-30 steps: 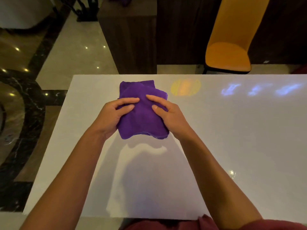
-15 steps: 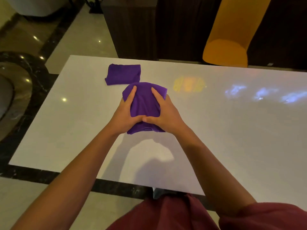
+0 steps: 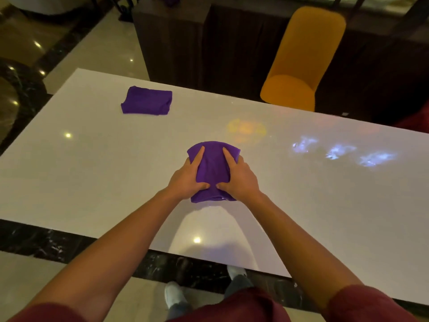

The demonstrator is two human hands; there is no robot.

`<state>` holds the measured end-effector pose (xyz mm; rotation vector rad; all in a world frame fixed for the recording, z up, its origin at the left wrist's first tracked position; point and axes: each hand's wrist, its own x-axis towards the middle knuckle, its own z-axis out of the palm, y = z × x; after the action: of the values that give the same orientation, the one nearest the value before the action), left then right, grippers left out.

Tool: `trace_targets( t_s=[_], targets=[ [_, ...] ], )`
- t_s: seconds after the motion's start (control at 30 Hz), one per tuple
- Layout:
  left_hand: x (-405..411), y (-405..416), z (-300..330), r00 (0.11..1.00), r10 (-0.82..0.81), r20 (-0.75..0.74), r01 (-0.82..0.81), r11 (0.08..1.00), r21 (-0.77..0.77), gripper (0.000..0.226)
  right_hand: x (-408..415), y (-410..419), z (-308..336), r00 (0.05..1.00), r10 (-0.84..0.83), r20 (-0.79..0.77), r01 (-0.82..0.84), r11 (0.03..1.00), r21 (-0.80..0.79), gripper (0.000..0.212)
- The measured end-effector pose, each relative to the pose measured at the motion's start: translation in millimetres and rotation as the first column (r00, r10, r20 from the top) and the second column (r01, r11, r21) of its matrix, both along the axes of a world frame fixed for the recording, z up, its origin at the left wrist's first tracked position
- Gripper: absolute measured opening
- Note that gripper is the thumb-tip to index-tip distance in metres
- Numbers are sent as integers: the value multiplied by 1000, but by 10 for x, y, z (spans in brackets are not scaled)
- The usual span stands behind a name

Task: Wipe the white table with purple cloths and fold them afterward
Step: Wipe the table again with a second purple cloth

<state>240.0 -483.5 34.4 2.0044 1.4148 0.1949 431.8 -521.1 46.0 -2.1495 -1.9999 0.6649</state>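
A folded purple cloth (image 3: 212,167) lies near the middle of the white table (image 3: 92,177). My left hand (image 3: 188,180) grips its left side and my right hand (image 3: 239,180) grips its right side, thumbs meeting over its near part and forefingers stretched toward its far edge. Both hands hide the cloth's side edges. A second purple cloth (image 3: 147,103), folded into a neat rectangle, rests alone at the table's far left, well apart from my hands.
An orange chair (image 3: 299,63) stands behind the table's far edge on the right. A dark wooden cabinet (image 3: 176,43) is beyond the far edge. The table's near edge runs above a black marble floor strip (image 3: 46,247). My shoes (image 3: 174,296) show below.
The view has pulled back and up, and the table looks smaller. My hands have shifted from the cloth's top to grip its two sides, and the cloth now sits apart from the far-left folded cloth.
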Motion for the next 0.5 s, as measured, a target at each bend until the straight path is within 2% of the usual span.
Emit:
trace_targets(
  t_s=[0.17, 0.27, 0.4, 0.43, 0.5],
  targets=[
    [541, 223, -279, 995, 44, -94, -52, 995, -81, 122, 519, 287, -356, 999, 48, -12, -49, 996, -74, 115],
    [820, 370, -536, 980, 101, -170, -124, 984, -128, 116, 921, 567, -549, 991, 131, 39, -125, 981, -146, 115],
    [974, 406, -793, 949, 189, -254, -228, 964, -133, 106, 1327, 865, -634, 981, 154, 115, -113, 948, -298, 113],
    [971, 409, -808, 944, 224, -243, -254, 962, -103, 106, 1365, 919, -610, 977, 146, 158, -98, 956, -278, 109],
    [911, 409, -797, 917, 339, -209, -344, 939, 10, 100, 1333, 944, -564, 978, 47, 201, -28, 995, -96, 93]
  ],
)
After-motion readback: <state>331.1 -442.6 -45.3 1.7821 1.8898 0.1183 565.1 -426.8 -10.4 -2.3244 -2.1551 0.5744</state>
